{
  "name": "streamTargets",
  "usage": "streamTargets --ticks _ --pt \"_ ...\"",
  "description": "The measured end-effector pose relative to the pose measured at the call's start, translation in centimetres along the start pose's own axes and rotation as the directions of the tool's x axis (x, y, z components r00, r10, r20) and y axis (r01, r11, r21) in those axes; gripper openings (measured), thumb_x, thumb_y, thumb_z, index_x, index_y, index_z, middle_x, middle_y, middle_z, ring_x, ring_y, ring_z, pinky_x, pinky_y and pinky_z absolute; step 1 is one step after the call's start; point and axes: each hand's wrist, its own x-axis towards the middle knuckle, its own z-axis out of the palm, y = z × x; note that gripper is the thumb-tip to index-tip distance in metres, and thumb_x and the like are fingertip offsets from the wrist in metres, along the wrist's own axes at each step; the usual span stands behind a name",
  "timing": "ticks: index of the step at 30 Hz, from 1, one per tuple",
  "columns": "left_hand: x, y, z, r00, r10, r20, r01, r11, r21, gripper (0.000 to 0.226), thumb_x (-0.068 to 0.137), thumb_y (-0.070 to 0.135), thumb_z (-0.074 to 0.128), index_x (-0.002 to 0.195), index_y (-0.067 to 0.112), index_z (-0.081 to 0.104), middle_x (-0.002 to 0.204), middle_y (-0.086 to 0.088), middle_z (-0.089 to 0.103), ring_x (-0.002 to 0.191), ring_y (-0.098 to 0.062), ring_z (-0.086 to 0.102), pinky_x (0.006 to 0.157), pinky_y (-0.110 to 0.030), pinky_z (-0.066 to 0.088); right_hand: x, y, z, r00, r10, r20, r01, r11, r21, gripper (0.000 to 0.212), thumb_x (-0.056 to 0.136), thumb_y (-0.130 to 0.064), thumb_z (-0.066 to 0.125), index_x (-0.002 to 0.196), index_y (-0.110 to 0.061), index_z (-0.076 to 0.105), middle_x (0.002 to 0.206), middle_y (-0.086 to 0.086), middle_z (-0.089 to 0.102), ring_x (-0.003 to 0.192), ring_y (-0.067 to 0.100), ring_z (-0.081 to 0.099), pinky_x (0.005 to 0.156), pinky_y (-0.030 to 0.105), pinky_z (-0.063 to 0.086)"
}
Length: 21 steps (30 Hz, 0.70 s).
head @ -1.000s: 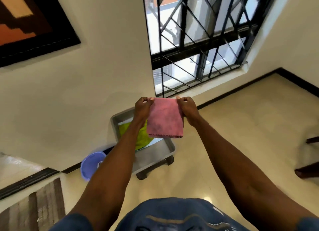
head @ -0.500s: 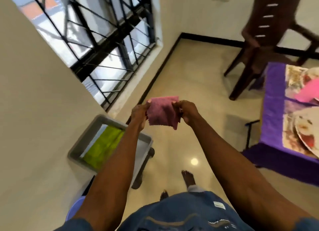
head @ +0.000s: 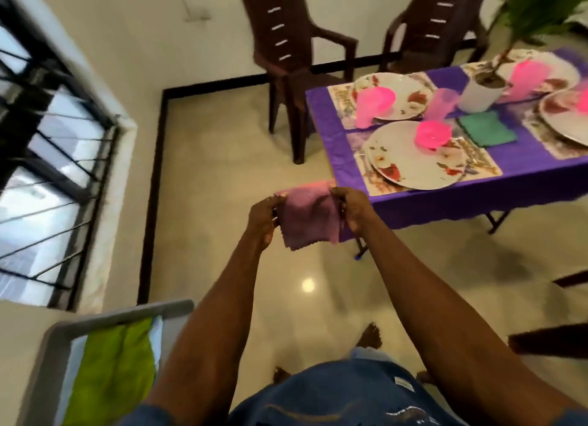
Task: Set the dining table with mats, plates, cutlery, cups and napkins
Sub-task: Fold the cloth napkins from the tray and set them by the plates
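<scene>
A person stands on the floor, arms stretched forward, holding a pink napkin in the air between both hands. The left hand pinches the napkin's upper left corner; the right hand pinches the upper right corner. The napkin hangs folded below the fingers, short of the counter's near corner and not touching it.

The counter, draped in purple, lies ahead and to the right. On it are patterned mats, each bearing a white floral plate: near plate, far plate, right plate. A pink cup stands on the near plate, a second cup on the far plate, and a paler cup just beside the far plate. A green napkin lies flat between the near and right plates. A white pot with a plant stands behind it.

Two brown chairs stand beyond the counter. At lower left, a grey cart holds a lime cloth. A barred window fills the left wall.
</scene>
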Motion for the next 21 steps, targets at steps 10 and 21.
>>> streamTargets --ticks 10,21 --pt "5.7 -0.8 23.6 0.982 0.116 0.148 -0.122 0.992 0.032 0.022 0.083 0.012 0.069 0.099 -0.001 0.074 0.092 -0.009 0.071 0.081 -0.021 0.065 0.071 -0.031 0.051 2.8 -8.0 -19.1 0.964 -0.154 -0.217 0.211 0.938 0.274 0.016 0.087 -0.019 0.063 0.092 -0.008 0.074 0.091 0.006 0.075 0.079 0.018 0.068 0.068 0.028 0.053" --pt "7.0 -2.1 43.7 0.907 -0.097 0.41 0.008 0.977 0.212 0.035 0.086 0.029 0.067 0.118 0.014 0.066 0.113 -0.009 0.071 0.103 -0.028 0.067 0.094 -0.045 0.053 6.0 -14.0 -35.7 0.902 -0.193 -0.385 0.306 0.917 0.257 0.023 0.086 -0.017 0.07 0.105 -0.003 0.069 0.093 0.005 0.071 0.09 0.021 0.062 0.071 0.032 0.053"
